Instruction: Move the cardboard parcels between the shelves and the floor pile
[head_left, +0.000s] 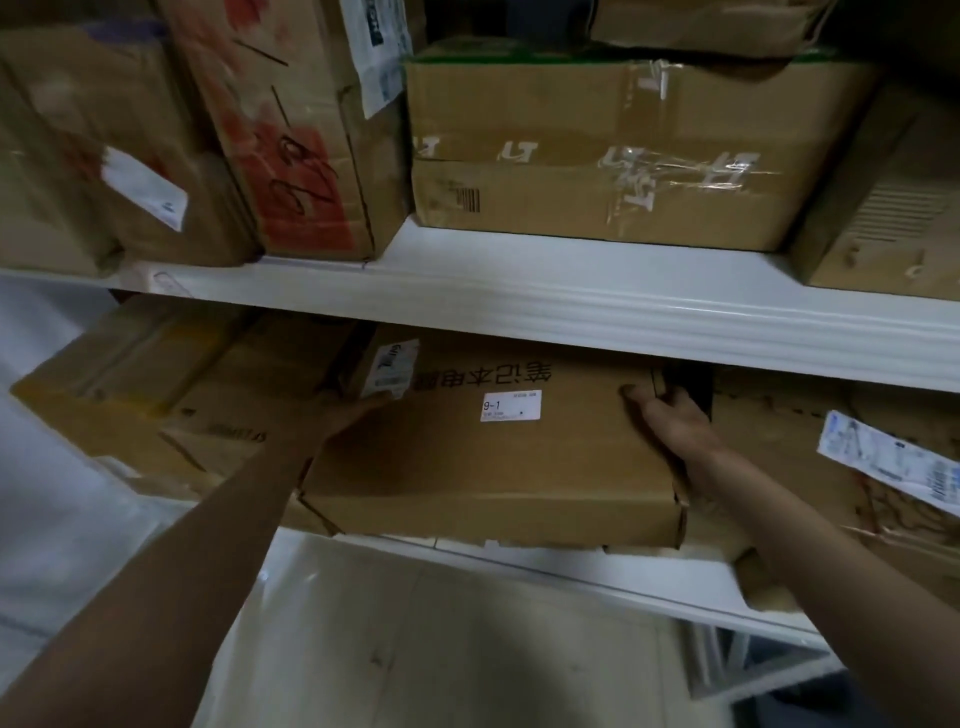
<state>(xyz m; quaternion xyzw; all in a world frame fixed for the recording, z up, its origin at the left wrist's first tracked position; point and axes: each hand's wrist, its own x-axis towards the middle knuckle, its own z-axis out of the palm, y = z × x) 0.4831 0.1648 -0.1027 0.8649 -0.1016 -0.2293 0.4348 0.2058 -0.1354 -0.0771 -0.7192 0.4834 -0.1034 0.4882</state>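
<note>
Both forearms reach up from the bottom edge toward a flat box (488, 452) on the lower shelf (571, 566). Left hand (358, 413) lies against the box's left side, its fingers partly hidden, so whether that grip is curled or straight I cannot tell. Right hand (670, 415) has its grip clamped on the box's far right corner, fingers curled over the top edge. Between the two grips sits a white label (510, 405) reading 9-1. Above the grips, the upper shelf (571, 306) carries more boxes, one taped (613, 156).
</note>
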